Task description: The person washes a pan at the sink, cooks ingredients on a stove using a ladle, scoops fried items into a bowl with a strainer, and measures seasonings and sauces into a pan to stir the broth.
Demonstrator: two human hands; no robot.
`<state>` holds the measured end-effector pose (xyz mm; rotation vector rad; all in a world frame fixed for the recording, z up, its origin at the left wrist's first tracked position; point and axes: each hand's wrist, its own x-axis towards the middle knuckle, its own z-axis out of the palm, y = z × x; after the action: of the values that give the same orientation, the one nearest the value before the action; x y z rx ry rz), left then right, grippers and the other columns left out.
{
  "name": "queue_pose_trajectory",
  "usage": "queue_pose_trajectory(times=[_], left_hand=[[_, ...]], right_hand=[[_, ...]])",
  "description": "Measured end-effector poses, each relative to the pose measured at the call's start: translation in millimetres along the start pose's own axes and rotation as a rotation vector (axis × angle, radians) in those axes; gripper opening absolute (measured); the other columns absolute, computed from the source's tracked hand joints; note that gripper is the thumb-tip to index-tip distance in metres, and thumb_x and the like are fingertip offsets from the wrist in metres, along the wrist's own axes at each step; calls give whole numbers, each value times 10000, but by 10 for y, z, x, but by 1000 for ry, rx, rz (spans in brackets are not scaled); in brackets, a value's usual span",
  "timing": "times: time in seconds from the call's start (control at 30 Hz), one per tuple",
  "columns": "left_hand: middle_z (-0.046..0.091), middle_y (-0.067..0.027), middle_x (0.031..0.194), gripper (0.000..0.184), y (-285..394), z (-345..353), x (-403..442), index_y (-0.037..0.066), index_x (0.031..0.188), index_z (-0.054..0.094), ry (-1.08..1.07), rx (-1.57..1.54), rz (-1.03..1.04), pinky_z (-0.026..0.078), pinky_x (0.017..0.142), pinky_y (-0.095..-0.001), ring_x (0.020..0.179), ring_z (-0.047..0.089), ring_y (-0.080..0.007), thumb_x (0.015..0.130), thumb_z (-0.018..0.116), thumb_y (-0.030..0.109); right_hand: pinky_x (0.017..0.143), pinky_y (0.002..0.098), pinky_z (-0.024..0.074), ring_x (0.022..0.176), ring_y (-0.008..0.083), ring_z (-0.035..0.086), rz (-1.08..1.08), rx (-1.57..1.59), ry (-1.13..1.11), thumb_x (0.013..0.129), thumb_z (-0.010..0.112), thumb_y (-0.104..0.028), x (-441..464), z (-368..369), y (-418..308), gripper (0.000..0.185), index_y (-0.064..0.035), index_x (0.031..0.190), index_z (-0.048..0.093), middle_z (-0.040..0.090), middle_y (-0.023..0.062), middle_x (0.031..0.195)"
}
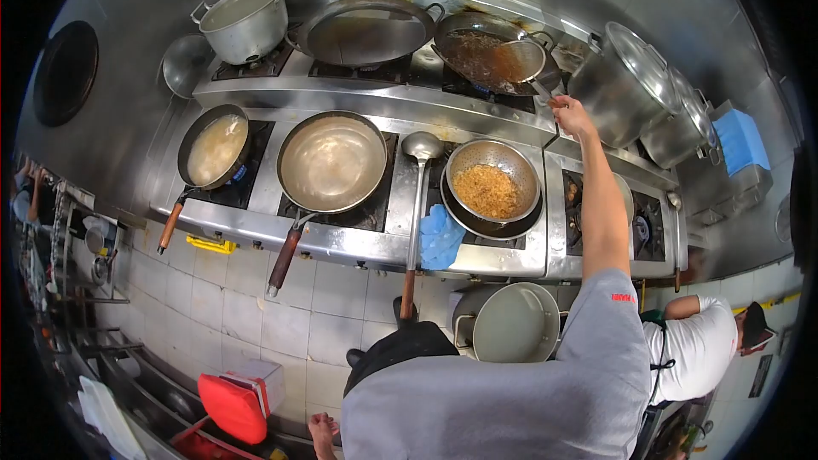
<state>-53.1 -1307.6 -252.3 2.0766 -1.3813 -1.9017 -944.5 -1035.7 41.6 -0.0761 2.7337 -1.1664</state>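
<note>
My right hand (573,115) is closed around the handle of a round mesh strainer (521,60). The strainer lies over a wok (469,51) of bubbling brown oil on the back burner, its mesh tinted reddish-brown. My left hand (324,430) hangs low beside my body, fingers loosely apart with nothing seen in them. Nearer to me, a perforated metal bowl (492,153) of golden fried bits sits in a dark pan. Left of it a long-handled ladle (422,149) rests on the stove edge, close to a blue cloth (440,237).
Two long-handled pans, one with pale liquid (217,151) and one wide pan (332,162), stand on the front burners. Behind are a large pot (244,21) and a wide wok (371,31). Tall lidded pots (618,89) stand right. A co-worker (694,349) is at my right.
</note>
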Motion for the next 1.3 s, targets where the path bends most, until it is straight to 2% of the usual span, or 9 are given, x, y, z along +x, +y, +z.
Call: queue_pose_trajectory(times=[0.03,0.07,0.13,0.27,0.4,0.73,1.0,1.17,1.3], left_hand=[[578,-102,767,210,4,7,-2,24,960,477,-1,-2,-1,514,440,-303,551,560,-148,898,541,214],[578,-102,768,210,7,21,-3,24,959,476,2,0,-5,513,439,-301,552,558,-148,898,541,214],[578,-102,768,209,1,65,4,25,959,475,3,-5,-11,512,438,-298,554,557,-148,898,540,214],[580,-106,771,209,-51,71,46,17,958,475,0,26,-1,505,433,-292,563,558,-148,899,531,209],[579,-112,773,206,-111,40,84,5,956,472,-20,8,18,499,430,-286,564,560,-150,901,518,198],[573,-106,770,191,-41,-291,126,14,934,465,-16,-13,37,492,432,-282,553,551,-147,895,518,193],[584,-99,808,194,-86,-560,187,24,968,480,-17,31,44,485,452,-272,601,558,-146,893,513,201],[576,-98,795,201,-292,-588,157,31,968,476,-3,-20,29,483,444,-278,570,551,-144,899,517,215],[568,-95,781,198,-494,-630,154,31,969,471,-47,-7,74,471,422,-276,538,541,-140,899,517,210]], right_hand=[[393,265,323,507,107,454,33,114,-70,810,535,-87,-30,12,-34,405,-62,1212,495,542,51,693],[393,265,323,507,107,454,30,112,-70,810,535,-87,-67,31,-75,405,-62,1212,495,542,51,693],[359,222,246,474,68,398,58,252,-160,826,530,-59,-151,97,-169,418,-70,1239,464,471,9,649],[361,196,219,462,38,349,77,354,-225,851,506,-43,-279,255,-280,365,-95,1208,450,472,-6,673],[354,187,223,462,35,349,58,498,-260,865,521,-58,-468,409,-385,350,-58,1207,446,475,-5,688],[351,183,203,448,26,314,55,771,-261,874,510,-43,-781,703,-317,321,-53,1190,451,470,10,694],[345,193,236,441,52,355,3,909,-50,894,489,-58,-882,899,-408,313,-53,1201,430,496,43,693],[351,202,256,452,62,370,-127,899,59,915,477,-120,-1013,617,-887,350,-64,1251,400,505,55,700],[348,198,244,447,62,356,-155,1003,87,920,443,-104,-1118,531,-1133,282,-54,1196,423,490,58,689]])
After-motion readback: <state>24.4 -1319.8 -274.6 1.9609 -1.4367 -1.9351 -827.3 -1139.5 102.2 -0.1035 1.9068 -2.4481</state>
